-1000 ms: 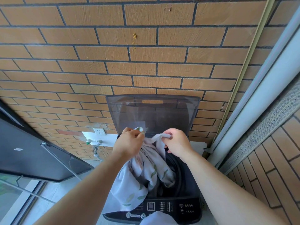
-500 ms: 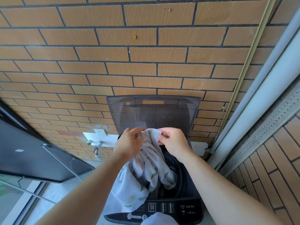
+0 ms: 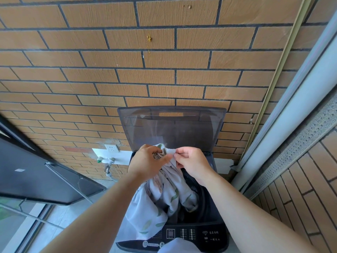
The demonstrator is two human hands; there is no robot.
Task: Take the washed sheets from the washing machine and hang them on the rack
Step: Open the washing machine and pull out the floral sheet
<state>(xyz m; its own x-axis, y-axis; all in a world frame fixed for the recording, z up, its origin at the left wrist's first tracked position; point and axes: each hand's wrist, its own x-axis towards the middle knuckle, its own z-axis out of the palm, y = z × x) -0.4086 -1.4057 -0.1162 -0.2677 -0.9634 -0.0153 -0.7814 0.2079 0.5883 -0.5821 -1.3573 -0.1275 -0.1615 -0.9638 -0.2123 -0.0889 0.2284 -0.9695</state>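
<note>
Since a second ago the two hands have closed the gap between them: then a strip of cloth edge was stretched from one fist to the other, and now the right hand (image 3: 193, 163) pinches that edge between thumb and fingertips right against the thumb of the left hand (image 3: 148, 162), which holds a gathered bunch of the same cloth in a closed fist. Both hands sit just below the middle of the view, over the far rim of the drum. The bedsheet (image 3: 160, 203) hangs from them toward 6 o'clock in limp folds. It is pale grey-white with scattered green leaf prints and a few faint pinkish ones. Its lower part drapes over the front left edge of the top-loading washing machine (image 3: 206, 236) and covers part of the control panel, while another fold trails into the dark drum at 5 o'clock of the hands. The smoked transparent lid (image 3: 171, 128) stands raised at 12 o'clock of the hands, against the brick wall (image 3: 145, 79). At 9 o'clock of the hands a wall socket (image 3: 111, 148) sits above a water tap (image 3: 108, 162).
</note>
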